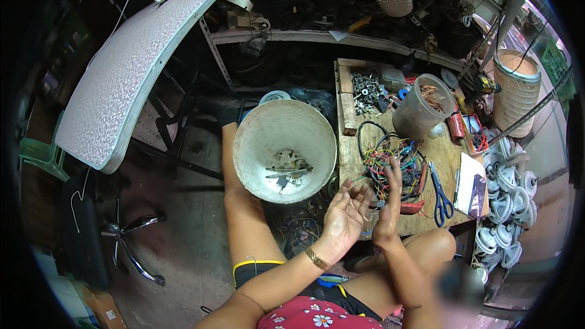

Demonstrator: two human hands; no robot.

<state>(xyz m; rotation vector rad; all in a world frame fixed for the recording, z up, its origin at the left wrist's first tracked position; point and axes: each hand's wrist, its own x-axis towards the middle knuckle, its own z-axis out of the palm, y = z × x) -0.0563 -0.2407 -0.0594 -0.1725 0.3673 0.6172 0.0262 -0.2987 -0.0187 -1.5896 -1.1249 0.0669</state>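
My left hand (345, 218) is turned palm up, its fingers loosely bent and apart, with a gold band at the wrist. Facing it, my right hand (388, 204) is held on edge with its fingers stretched out. The two hands are close together just in front of the workbench, and I make out nothing held in either. Beyond the right hand lies a tangle of coloured wires (390, 161) on the bench. Red-handled pliers (412, 208) lie beside that hand, and scissors (439, 195) with dark blue handles lie farther right. Left of my hands stands a whitish bucket (262, 146) with small scraps at its bottom.
On the wooden bench (351, 167) are a clear plastic tub (414, 116) of copper-coloured scraps and a heap of small metal parts (365, 94). White plastic pulley-like parts (509, 192) are piled at the right. A padded board (146, 55) and a chair base (122, 228) occupy the left.
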